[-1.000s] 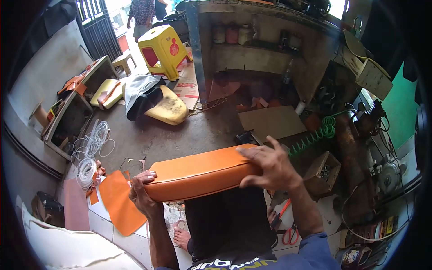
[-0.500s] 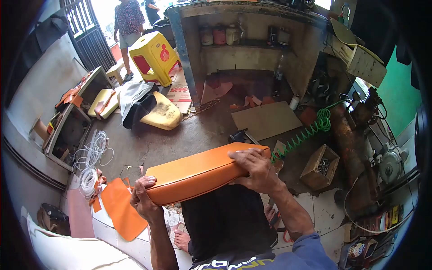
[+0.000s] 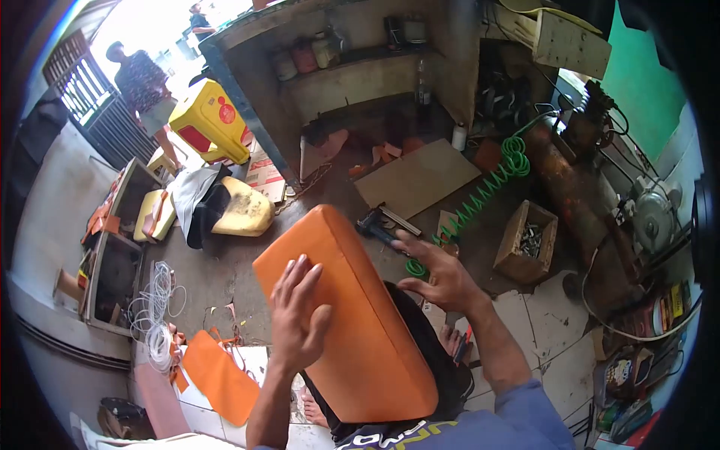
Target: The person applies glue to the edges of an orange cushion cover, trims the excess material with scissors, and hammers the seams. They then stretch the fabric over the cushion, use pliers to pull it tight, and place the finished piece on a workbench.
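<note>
An orange upholstered seat (image 3: 360, 322) with a stitched seam along its edge lies across my lap, its long side running away from me. My left hand (image 3: 296, 315) rests flat on the top of it, fingers stretched out. To the right of the seat, my right hand (image 3: 442, 277) is in the air with fingers apart, holding nothing. Just beyond that hand, a dark tool that looks like an air stapler (image 3: 375, 225) lies on the floor close to the coiled green air hose (image 3: 480, 199). The seat's underside is hidden.
A flat brown board (image 3: 420, 180) lies ahead, with a wooden box of metal bits (image 3: 527, 241) to the right. Orange material (image 3: 217, 375) and coiled white cord (image 3: 159, 330) are at left. Behind are bare foam (image 3: 247, 208), a yellow stool (image 3: 206, 120) and two people.
The seat has turned from lying crosswise to pointing away, orange top up. My right hand has let go of it; my left hand has moved from its end onto its top. The view has shifted.
</note>
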Demonstrator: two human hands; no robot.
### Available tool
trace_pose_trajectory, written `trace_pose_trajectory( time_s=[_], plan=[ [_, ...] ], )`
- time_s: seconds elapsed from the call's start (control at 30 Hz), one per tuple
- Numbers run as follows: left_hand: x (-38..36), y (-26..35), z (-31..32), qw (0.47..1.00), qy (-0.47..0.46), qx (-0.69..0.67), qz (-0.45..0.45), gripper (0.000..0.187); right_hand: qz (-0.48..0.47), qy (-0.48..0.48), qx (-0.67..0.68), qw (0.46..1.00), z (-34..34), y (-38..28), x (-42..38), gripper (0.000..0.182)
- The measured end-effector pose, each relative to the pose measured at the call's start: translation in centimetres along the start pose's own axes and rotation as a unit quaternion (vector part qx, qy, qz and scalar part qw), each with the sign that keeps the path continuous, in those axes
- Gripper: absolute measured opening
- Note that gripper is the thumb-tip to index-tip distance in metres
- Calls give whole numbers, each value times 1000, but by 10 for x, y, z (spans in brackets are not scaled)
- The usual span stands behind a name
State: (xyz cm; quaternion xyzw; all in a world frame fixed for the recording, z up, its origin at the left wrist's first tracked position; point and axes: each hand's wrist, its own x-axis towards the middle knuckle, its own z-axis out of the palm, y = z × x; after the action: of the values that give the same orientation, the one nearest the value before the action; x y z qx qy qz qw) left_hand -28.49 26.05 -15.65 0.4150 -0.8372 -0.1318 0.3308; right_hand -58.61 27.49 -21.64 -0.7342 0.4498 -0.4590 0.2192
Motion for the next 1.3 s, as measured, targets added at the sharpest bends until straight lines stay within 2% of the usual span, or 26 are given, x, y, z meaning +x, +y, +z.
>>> trace_pose_trajectory(
  time_s=[0.03,0.07,0.1,0.17,0.2,0.23,0.37,0.43,0.5,0.53,0.57,0.6,0.67,0.7,0.77,0.8,0.83,0.87,0.9,0.97,1.07,1.1,1.17,1.2,1.27,1.3],
  plan=[
    [-1,-2,19,1000,-1,4,3,50,44,34,-55,997,4,16,-20,77],
    [-8,-1,36,998,53,27,-16,50,161,63,-70,982,6,31,-43,66],
    [-12,-2,47,993,104,48,-34,50,278,91,-83,953,8,48,-70,57],
    [-16,-10,52,991,125,-2,-56,46,481,135,-158,852,28,101,-140,57],
    [-18,-11,53,983,156,-51,-84,42,492,139,-254,821,47,122,-179,61],
    [-14,-9,50,982,170,-40,-71,38,493,139,-348,785,61,136,-207,64],
    [24,-23,34,975,205,-26,-77,34,518,175,-248,800,73,169,-247,64],
    [55,-39,29,974,206,-47,-84,34,555,299,-218,745,86,207,-267,58],
    [76,-50,26,971,211,-73,-91,34,577,316,-186,730,74,198,-259,55],
    [85,-53,26,975,124,-137,-125,34,598,336,-158,710,57,184,-248,52],
    [90,-55,27,966,36,-201,-157,35,590,335,-203,706,46,154,-226,47],
    [93,-57,30,965,40,-205,-159,35,587,333,-208,708,36,135,-214,47],
    [96,-59,40,967,49,-163,-189,38,367,383,-165,832,16,101,-193,42],
    [96,-62,46,964,85,-163,-190,42,364,382,-170,832,1,65,-170,42],
    [97,-67,52,963,100,-173,-183,42,342,228,108,905,-23,-17,-114,37],
    [96,-67,54,962,110,-178,-176,41,342,226,103,906,-26,-39,-93,37],
    [95,-66,53,960,114,-183,-176,41,203,190,-32,960,-28,-57,-72,37],
    [96,-64,50,961,114,-176,-182,41,53,145,-165,974,-31,-72,-52,38],
    [95,-63,48,961,112,-167,-191,41,47,141,-169,974,-35,-88,-36,38],
    [92,-59,43,958,115,-179,-192,40,-127,98,-232,959,-36,-113,-12,49],
    [92,-58,39,954,113,-196,-198,40,-198,37,-252,947,-32,-123,14,51],
    [91,-57,38,951,106,-204,-205,39,-199,36,-254,946,-28,-129,20,51],
    [91,-55,38,948,106,-209,-217,39,-157,-108,-449,873,-24,-140,30,56],
    [91,-54,38,944,102,-209,-234,38,-157,-106,-450,872,-25,-142,31,56],
    [92,-52,35,947,117,-206,-219,39,-199,-1,-330,923,-29,-143,37,58],
    [88,-51,35,948,126,-203,-211,39,-220,17,-303,927,-26,-133,36,59]
  ],
)
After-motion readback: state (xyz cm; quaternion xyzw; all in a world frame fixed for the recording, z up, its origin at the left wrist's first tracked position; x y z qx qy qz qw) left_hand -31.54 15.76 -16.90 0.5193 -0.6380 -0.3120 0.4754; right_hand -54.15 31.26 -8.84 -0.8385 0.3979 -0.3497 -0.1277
